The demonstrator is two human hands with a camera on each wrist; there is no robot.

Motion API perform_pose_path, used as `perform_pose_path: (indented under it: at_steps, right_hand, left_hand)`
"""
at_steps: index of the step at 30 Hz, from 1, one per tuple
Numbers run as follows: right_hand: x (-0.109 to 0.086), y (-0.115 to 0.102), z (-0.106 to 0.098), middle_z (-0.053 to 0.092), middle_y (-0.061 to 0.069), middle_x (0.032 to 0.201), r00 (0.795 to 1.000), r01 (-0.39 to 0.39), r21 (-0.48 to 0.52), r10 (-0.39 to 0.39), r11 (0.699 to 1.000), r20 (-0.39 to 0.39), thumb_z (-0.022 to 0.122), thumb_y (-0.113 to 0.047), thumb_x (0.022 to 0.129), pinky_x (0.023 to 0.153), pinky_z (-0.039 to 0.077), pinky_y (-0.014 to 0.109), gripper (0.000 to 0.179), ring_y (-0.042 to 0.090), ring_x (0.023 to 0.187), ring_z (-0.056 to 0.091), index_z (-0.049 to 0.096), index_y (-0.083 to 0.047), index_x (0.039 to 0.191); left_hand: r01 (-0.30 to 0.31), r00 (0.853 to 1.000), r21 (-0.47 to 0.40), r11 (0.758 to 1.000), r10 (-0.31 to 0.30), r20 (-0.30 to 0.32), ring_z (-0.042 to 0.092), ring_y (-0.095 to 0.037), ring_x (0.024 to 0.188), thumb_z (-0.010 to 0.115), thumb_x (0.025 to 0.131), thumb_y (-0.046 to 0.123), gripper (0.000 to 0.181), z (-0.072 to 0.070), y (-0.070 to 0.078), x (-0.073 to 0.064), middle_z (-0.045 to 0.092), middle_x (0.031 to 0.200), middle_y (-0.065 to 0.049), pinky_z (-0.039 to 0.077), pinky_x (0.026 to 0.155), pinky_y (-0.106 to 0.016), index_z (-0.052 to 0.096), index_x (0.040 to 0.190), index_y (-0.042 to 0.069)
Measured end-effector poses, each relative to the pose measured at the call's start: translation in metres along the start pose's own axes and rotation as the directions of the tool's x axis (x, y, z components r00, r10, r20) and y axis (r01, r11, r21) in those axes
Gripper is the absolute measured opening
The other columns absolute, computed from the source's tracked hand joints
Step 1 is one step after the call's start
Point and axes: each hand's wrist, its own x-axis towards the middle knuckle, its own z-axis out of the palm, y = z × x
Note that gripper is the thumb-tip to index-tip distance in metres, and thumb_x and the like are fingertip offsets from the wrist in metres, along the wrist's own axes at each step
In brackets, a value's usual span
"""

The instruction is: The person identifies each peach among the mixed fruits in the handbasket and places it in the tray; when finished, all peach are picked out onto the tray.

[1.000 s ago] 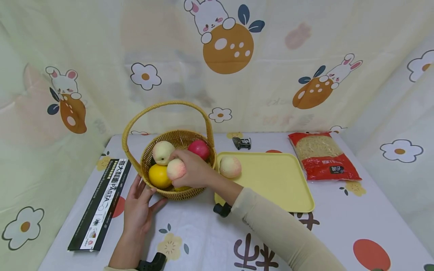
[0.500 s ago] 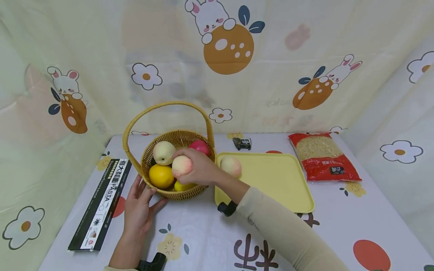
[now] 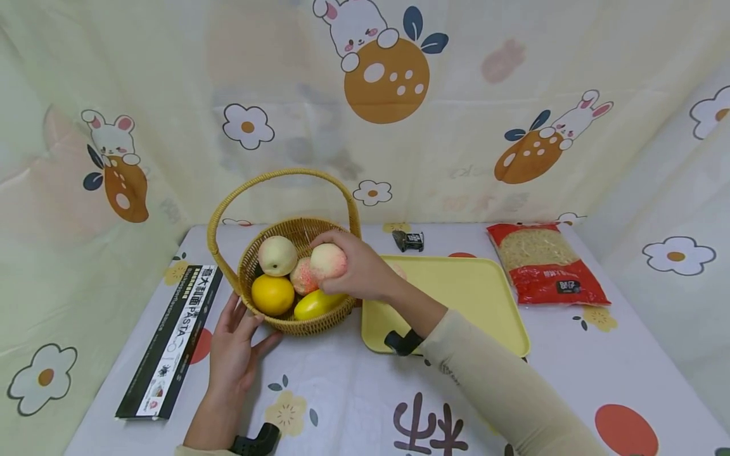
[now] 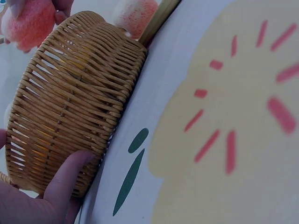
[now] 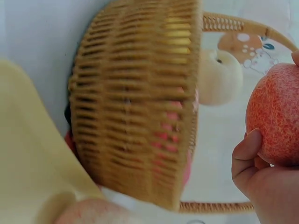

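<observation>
My right hand [image 3: 362,266] grips a pink-and-cream peach [image 3: 328,261] over the right side of the wicker basket [image 3: 296,326]. In the right wrist view the thumb and fingertips press on the peach's red side [image 5: 275,114]. Inside the basket lie a pale apple-like fruit [image 3: 277,256], an orange [image 3: 273,295], a yellow oval fruit [image 3: 317,305] and another peach [image 3: 303,276]. My left hand [image 3: 234,354] rests against the basket's front left, its straight thumb [image 4: 70,175] on the woven wall. Most of the red fruit is hidden, though red shows through the weave in the right wrist view.
Right of the basket is a yellow tray [image 3: 456,310], with a peach [image 5: 93,212] on it mostly hidden by my right arm. A red bag of noodles [image 3: 547,266] lies at the far right. A black pasta box [image 3: 171,345] lies left; a small black packet [image 3: 408,240] lies behind.
My right hand has moved to the right and slightly up with the peach, uncovering the other peach and yellow fruit in the basket. The left hand stays at the basket.
</observation>
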Motion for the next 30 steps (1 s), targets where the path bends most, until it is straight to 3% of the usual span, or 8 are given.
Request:
perform_pose_path:
  at_steps: [8, 16, 23, 30]
  right_hand:
    - [-0.02, 0.008, -0.037, 0.057, 0.005, 0.144, 0.995, -0.054, -0.053, 0.049, 0.997, -0.09, 0.08, -0.014, 0.078, 0.091, 0.059, 0.043, 0.063, 0.03, 0.114, 0.06, 0.059, -0.016, 0.138]
    - [-0.047, 0.024, -0.073, 0.06, 0.008, 0.136, 0.977, -0.106, -0.099, 0.085, 0.989, -0.198, 0.081, -0.01, 0.078, 0.081, 0.058, 0.038, 0.063, 0.031, 0.101, 0.064, 0.059, -0.018, 0.137]
    - [-0.068, 0.041, -0.099, 0.06, 0.013, 0.134, 0.96, -0.159, -0.089, 0.133, 0.983, -0.248, 0.08, -0.006, 0.08, 0.078, 0.058, 0.036, 0.064, 0.031, 0.098, 0.063, 0.057, -0.012, 0.139]
    - [-0.09, 0.063, -0.119, 0.059, 0.015, 0.132, 0.94, -0.233, -0.098, 0.198, 0.967, -0.279, 0.08, -0.012, 0.085, 0.078, 0.058, 0.034, 0.061, 0.032, 0.099, 0.061, 0.054, -0.011, 0.14]
  left_hand:
    - [0.0, 1.0, 0.008, 1.0, 0.0, 0.005, 0.046, -0.026, 0.147, 0.056, 0.105, 0.009, 0.077, 0.002, -0.001, 0.0, 0.028, 0.175, 0.004, 0.066, 0.089, -0.046, 0.027, 0.166, 0.045]
    - [0.007, 1.0, 0.035, 0.999, -0.007, 0.003, 0.044, -0.026, 0.148, 0.056, 0.105, 0.01, 0.076, 0.004, -0.001, -0.001, 0.027, 0.175, 0.006, 0.066, 0.089, -0.045, 0.027, 0.165, 0.047]
    - [0.012, 1.0, 0.028, 1.0, -0.011, -0.007, 0.044, -0.026, 0.149, 0.056, 0.105, 0.011, 0.075, 0.002, 0.0, -0.002, 0.026, 0.176, 0.008, 0.065, 0.091, -0.046, 0.029, 0.164, 0.05]
    - [0.016, 1.0, 0.009, 1.0, -0.016, -0.01, 0.041, -0.026, 0.152, 0.055, 0.106, 0.009, 0.076, 0.002, -0.001, -0.001, 0.024, 0.176, 0.007, 0.064, 0.092, -0.05, 0.029, 0.163, 0.051]
